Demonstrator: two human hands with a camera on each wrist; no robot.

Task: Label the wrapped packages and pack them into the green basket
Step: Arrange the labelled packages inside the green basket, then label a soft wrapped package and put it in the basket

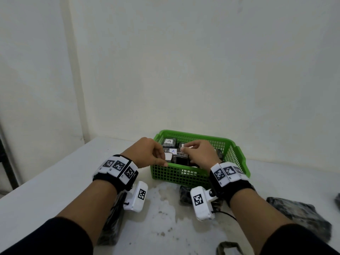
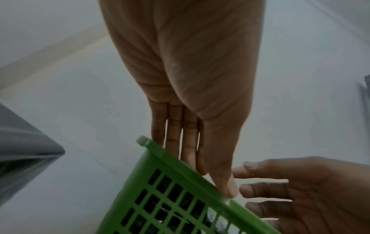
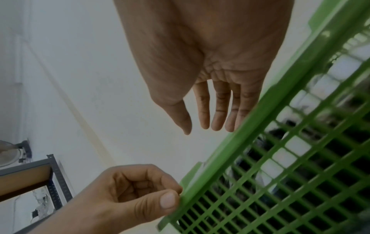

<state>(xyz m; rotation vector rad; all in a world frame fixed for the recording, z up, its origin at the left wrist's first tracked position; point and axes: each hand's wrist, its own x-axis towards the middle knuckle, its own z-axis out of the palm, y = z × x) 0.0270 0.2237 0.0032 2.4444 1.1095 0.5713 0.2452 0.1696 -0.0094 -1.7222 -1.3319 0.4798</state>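
Both hands meet over the green plastic lattice basket [image 1: 176, 173], which stands on the white table [image 1: 55, 181] close to the wall. The left hand [image 1: 147, 151] sits at the basket's near left corner with its fingers curled in and nothing between them; its thumb [image 3: 166, 199] rests against the near rim. The right hand [image 1: 200, 155] reaches over the near rim into the basket with fingers fairly straight and slightly apart (whether its fingertips touch a package I cannot tell). Inside the basket lie several black-wrapped packages [image 1: 181, 160], some carrying white paper labels [image 1: 169, 141] marked "A". Outside it, one more black-wrapped package [image 1: 301, 216] lies on the table right of the basket, nearer the person, and another dark package [image 1: 184, 195] lies just before the basket's near wall.
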